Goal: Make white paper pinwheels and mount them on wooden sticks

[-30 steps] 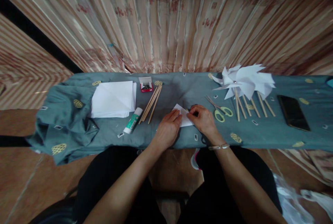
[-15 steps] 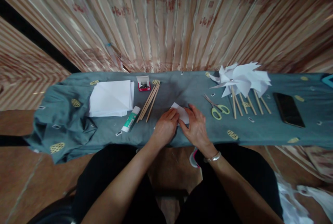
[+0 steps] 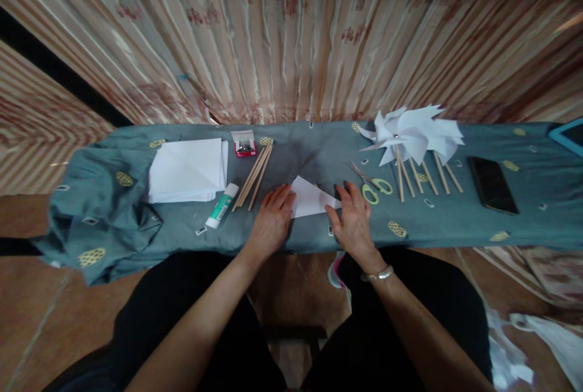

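A white folded sheet of paper (image 3: 311,199), roughly triangular, lies on the cloth between my hands. My left hand (image 3: 272,214) rests flat over its left edge, fingers stretched out together. At the pointed right corner is my right hand (image 3: 354,222), its thumb and fingers apart on either side of the tip. Green-handled scissors (image 3: 372,185) lie partly spread just beyond my right hand. Left of my left hand are several wooden sticks (image 3: 255,177) and a glue stick (image 3: 221,206).
A stack of white paper (image 3: 187,170) and a small red box of pins (image 3: 245,145) sit on the left. White paper pinwheels (image 3: 421,134) on sticks and a black phone (image 3: 492,185) lie to the right. A patterned curtain (image 3: 291,39) hangs behind the cloth-covered table (image 3: 460,225).
My hands have moved apart, the left one leftward and the right one slightly rightward. More of the folded paper now shows, as a wide triangle. The whole view has shifted slightly.
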Demonstrator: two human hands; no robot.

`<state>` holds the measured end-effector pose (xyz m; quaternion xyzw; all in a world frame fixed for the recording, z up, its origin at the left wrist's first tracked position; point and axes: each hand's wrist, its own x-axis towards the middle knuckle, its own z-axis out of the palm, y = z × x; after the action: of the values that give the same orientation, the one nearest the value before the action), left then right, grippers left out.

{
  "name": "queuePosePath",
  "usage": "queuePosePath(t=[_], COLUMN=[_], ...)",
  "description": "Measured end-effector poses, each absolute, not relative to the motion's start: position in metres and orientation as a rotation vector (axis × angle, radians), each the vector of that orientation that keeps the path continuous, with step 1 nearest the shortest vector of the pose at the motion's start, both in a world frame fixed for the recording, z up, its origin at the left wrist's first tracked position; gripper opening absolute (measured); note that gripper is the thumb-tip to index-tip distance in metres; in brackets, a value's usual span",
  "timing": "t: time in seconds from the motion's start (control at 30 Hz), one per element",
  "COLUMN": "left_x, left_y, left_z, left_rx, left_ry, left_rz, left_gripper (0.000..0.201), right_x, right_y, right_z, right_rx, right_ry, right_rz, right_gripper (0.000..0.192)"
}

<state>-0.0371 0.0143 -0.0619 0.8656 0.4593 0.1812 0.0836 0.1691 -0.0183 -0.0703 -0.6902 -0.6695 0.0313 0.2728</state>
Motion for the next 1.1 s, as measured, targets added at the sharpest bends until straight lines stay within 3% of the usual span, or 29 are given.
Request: queuePosePath(t=[0.9, 1.1], left_x=[-0.082, -0.070], left_y=[-0.013, -0.008], left_z=[-0.056, -0.054], left_rx=[2.360, 2.317], left_ry=[1.479, 1.465], left_rz=[0.698, 0.779], left_gripper=[0.054, 0.037], right_x=[0.195, 0.169], right_y=[-0.010, -0.002], right_z=[-0.070, -0.056], right_rx=[-1.682, -1.713], right_ry=[-1.652, -1.880], right_rz=[0.182, 0.263], right_gripper=[0.038, 0.053])
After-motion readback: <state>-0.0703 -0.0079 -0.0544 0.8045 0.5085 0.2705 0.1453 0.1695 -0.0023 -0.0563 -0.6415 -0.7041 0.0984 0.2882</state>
